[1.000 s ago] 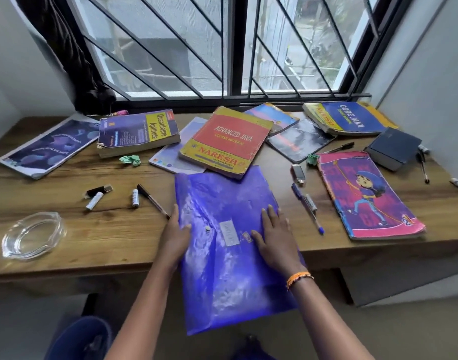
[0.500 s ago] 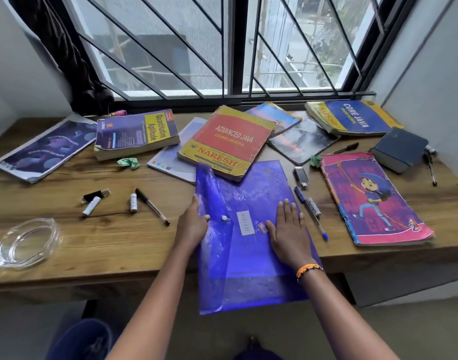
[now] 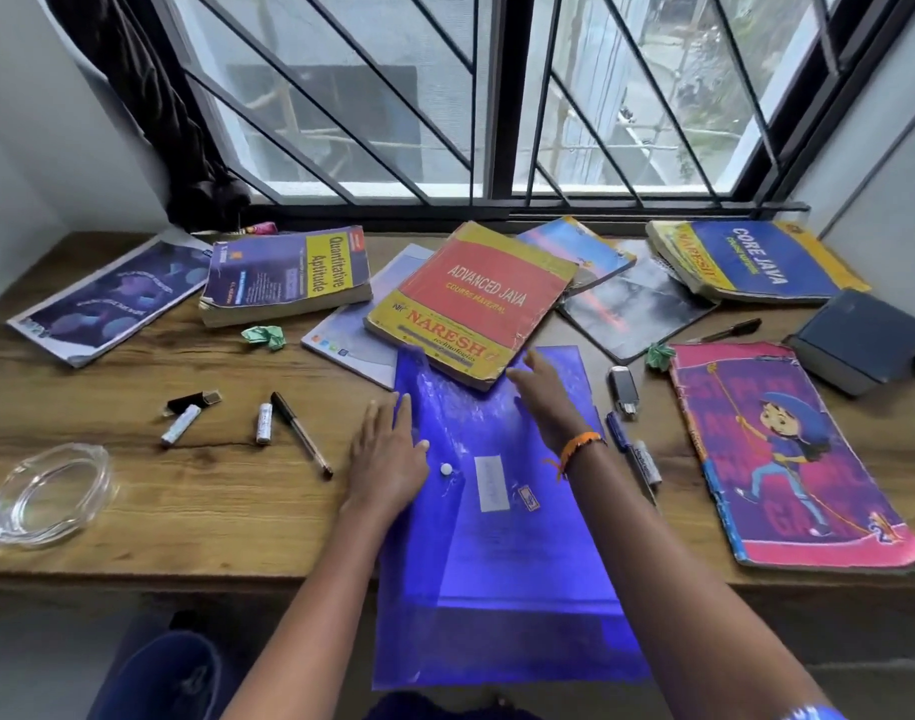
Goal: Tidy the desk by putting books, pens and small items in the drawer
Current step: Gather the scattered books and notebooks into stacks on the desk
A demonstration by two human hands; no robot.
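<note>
A blue plastic folder (image 3: 502, 537) lies on the wooden desk (image 3: 211, 511), its near end hanging over the front edge. My left hand (image 3: 388, 454) rests flat on the folder's left edge, fingers apart. My right hand (image 3: 546, 397) is open over the folder's far end, fingertips close to the red Advanced Java book (image 3: 476, 298). Around lie a Quantitative Aptitude book (image 3: 289, 278), a Core Java book (image 3: 751, 262), a pink cartoon notebook (image 3: 788, 449), a dark small book (image 3: 860, 340), pens (image 3: 302, 433) (image 3: 634, 457) and a USB stick (image 3: 624, 389). No drawer is in view.
A glass ashtray (image 3: 45, 493) sits at the front left. Two small white tubes (image 3: 180, 432) (image 3: 263, 423), a black cap (image 3: 193, 401) and crumpled green paper (image 3: 263, 336) lie on the left. A window with bars runs along the back; walls close both sides.
The folder slid further onto the desk. My right hand lifted off the folder's middle and moved forward to its far end, near the red book. My left hand flattened on the left edge.
</note>
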